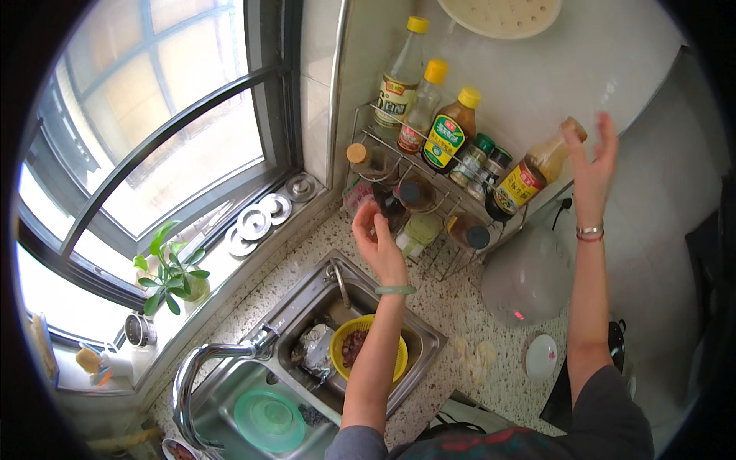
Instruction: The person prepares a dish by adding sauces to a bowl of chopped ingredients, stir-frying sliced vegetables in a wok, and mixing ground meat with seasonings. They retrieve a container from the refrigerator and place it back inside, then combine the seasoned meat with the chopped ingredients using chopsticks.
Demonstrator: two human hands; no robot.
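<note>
My right hand (594,170) is raised at the right end of the wire spice rack (452,180), with the thumb and fingers apart. Its thumb is right by the brown cap of a tilted sauce bottle (548,161) with a red and yellow label; whether they touch I cannot tell. My left hand (377,239) hovers in front of the rack's lower shelf, fingers loosely bent and nothing visible in them. Close to it are a dark-capped jar (416,193) and a green-lidded container (423,228). Upper-shelf bottles include a yellow-capped dark sauce bottle (450,132).
Below my left arm lies a double steel sink (425,337). One basin holds a yellow colander (402,356) with reddish-brown food, the other a green bowl (268,419). A curved faucet (184,383) rises nearby. A grey-white rounded appliance (527,276) and small white dish (541,356) occupy the speckled counter.
</note>
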